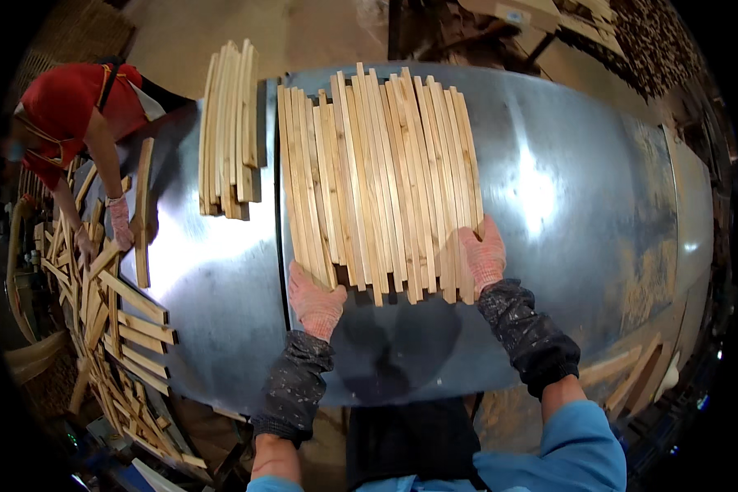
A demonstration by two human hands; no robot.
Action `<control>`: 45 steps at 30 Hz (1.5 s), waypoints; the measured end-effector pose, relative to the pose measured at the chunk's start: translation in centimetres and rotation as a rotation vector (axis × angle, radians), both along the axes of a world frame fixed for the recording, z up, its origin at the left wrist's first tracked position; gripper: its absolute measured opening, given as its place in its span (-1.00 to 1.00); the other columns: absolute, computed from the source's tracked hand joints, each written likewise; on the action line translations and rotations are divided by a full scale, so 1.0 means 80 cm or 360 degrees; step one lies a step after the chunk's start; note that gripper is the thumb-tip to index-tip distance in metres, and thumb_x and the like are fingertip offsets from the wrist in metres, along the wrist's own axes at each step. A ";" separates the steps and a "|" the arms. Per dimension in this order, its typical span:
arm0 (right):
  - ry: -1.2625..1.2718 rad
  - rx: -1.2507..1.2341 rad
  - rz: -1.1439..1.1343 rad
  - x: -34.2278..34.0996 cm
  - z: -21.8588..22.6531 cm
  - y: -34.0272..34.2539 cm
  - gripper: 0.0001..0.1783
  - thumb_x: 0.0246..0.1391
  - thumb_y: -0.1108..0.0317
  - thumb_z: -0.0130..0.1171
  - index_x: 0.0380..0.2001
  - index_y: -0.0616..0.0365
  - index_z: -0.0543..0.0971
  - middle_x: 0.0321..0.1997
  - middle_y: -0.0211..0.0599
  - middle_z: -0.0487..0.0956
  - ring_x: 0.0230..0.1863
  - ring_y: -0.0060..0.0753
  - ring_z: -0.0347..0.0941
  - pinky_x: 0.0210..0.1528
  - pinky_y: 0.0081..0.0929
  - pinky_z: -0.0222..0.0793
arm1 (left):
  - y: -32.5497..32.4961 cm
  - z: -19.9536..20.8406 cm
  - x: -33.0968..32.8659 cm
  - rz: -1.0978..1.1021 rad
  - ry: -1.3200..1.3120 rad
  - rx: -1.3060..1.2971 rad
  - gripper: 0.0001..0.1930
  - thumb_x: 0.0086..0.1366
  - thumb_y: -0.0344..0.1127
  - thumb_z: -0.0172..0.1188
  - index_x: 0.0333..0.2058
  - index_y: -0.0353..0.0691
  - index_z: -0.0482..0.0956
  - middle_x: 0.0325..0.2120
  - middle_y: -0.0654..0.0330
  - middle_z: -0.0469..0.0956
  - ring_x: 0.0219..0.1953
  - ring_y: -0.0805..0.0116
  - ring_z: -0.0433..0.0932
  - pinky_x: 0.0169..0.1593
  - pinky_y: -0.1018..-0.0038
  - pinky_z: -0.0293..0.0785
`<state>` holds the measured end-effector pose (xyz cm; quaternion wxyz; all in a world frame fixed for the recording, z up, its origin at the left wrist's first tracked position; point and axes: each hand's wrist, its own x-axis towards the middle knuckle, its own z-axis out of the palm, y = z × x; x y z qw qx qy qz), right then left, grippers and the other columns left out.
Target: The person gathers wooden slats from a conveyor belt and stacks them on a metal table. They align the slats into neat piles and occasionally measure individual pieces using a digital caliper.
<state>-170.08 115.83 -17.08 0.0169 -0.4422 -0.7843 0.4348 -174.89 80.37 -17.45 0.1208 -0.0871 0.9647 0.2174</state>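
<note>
Smooth grey metal forms the table (578,238), with a workshop around it. At its middle lie the sticks (385,180), pale wood laid side by side, ends uneven. Counting from them, the left hand (316,305), gloved in pink, touches their near corner at 7 o'clock; the right hand (485,254), gloved alike, touches their side at 4. Both thumbs stand apart from the fingers; how tightly these press, I cannot tell. At 10 is a narrower stack (230,131); beyond, a co-worker (66,107) in red bends over a jumble of slats (146,326) at 8.
</note>
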 end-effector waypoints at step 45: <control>0.0367 0.0831 0.1043 -0.168 0.117 -0.039 -0.39 0.22 0.16 0.17 0.35 -0.01 0.57 0.19 -0.18 0.68 0.23 0.01 0.58 0.33 -0.17 0.47 | 0.035 0.086 0.256 -0.0927 -0.0076 0.0248 -0.04 0.13 0.10 0.49 0.43 -0.17 0.34 0.33 0.01 0.45 0.38 -0.09 0.37 0.46 -0.07 0.20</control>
